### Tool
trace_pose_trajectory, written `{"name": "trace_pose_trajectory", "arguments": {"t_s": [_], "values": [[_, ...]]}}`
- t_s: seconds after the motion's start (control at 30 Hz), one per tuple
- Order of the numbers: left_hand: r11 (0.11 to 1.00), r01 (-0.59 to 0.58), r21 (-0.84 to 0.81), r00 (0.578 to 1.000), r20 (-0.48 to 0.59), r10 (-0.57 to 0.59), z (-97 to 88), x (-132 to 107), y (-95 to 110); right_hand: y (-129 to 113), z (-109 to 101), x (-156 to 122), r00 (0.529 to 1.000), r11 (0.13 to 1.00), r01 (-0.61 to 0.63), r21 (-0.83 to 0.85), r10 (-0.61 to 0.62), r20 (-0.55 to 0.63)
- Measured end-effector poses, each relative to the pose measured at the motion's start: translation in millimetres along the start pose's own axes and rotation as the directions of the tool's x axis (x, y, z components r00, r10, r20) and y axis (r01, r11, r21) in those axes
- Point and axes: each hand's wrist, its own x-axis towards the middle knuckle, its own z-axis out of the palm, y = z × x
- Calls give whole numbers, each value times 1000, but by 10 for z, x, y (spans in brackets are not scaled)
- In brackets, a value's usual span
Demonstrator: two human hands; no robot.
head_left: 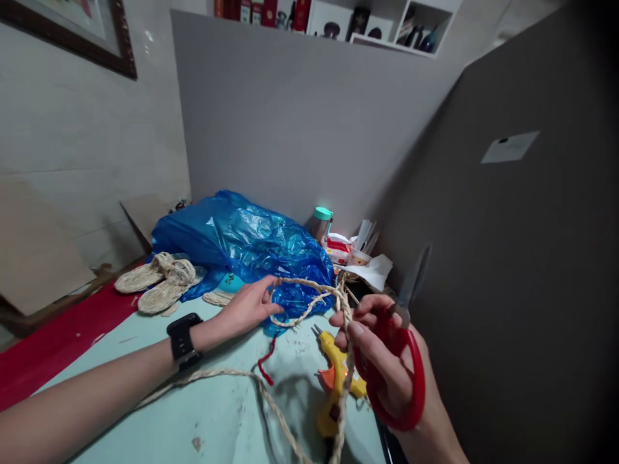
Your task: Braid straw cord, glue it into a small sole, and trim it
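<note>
My right hand (382, 351) is closed around red-handled scissors (403, 361), blade pointing up, and its fingers also pinch a braided straw rope (309, 303). My left hand (249, 306), with a black watch on the wrist, reaches forward and holds the rope's far loop between thumb and fingers, just in front of a blue plastic bag (242, 241). The rope trails down over the pale green table (159, 412) toward me. A yellow glue gun (336, 380) lies on the table under my right hand.
Two woven straw sandals (157, 283) lie at the left by the bag. A short red cord (265, 364) sits mid-table. A green-lidded jar (320, 222), small boxes and white paper crowd the back corner. Grey partition boards stand behind and to the right; a red cloth (53, 348) lies at left.
</note>
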Motion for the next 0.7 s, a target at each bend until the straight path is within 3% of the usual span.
{"name": "trace_pose_trajectory", "arguments": {"t_s": [0.1, 0.17, 0.27, 0.33, 0.4, 0.47, 0.57, 0.6, 0.67, 0.7], "values": [[1000, 22, 13, 992, 122, -23, 19, 128, -143, -72, -27, -40, 1000, 1000, 4, 28, -4, 9], [999, 25, 25, 993, 119, -28, -89, 186, -124, -101, -55, -49, 998, 997, 39, 59, -41, 36], [998, -14, 67, 999, -39, 17, -496, 272, 109, -106, -90, -33, 995, 993, 61, 104, -69, 75], [989, -84, 120, 958, -263, 113, -847, 305, 380, -85, -84, -18, 993, 989, 35, 146, -52, 110], [966, -157, 204, 838, -490, 240, -1155, 295, 687, -53, -46, -15, 983, 979, -6, 202, -31, 180], [932, -192, 306, 660, -663, 354, -1359, 250, 977, -22, 14, -31, 964, 966, -61, 250, -8, 265], [866, -211, 454, 545, -681, 489, -1451, 222, 1309, 3, 113, -83, 929, 947, -159, 279, 48, 368], [837, -217, 503, 516, -668, 536, -1433, 252, 1385, 9, 140, -100, 916, 940, -188, 283, 63, 396], [759, -244, 603, 386, -658, 647, -1342, 397, 1478, 31, 179, -123, 892, 930, -234, 282, 90, 443], [754, -259, 604, 364, -662, 655, -1272, 510, 1491, 50, 191, -126, 884, 926, -249, 282, 98, 457]]}}
